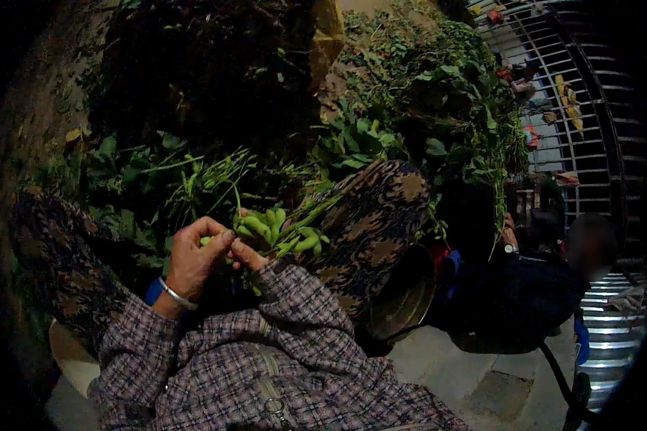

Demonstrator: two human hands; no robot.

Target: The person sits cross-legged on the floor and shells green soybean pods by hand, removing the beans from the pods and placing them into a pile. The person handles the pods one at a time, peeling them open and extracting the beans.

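Both my hands meet above my lap, at a bunch of green bean pods (269,226) on a leafless stalk. My left hand (194,258), with a silver bangle at its wrist, has thumb and forefinger pinched together, and a green pod shows inside its curled fingers. My right hand (248,254) touches the left one's fingertips; its thumb shows, while most of its fingers are hidden behind the pods. The stalk (318,209) of the bunch lies across my patterned trouser leg. More stems with pods (210,178) lie just beyond my hands.
A large heap of leafy bean plants (436,81) spreads ahead to the right. At the right, another person (517,296) in dark clothes sits and holds stems. Metal bars (587,108) stand at the far right. A round pan-like container (404,301) is beside my right knee. Dark shadow hides much of the ground ahead.
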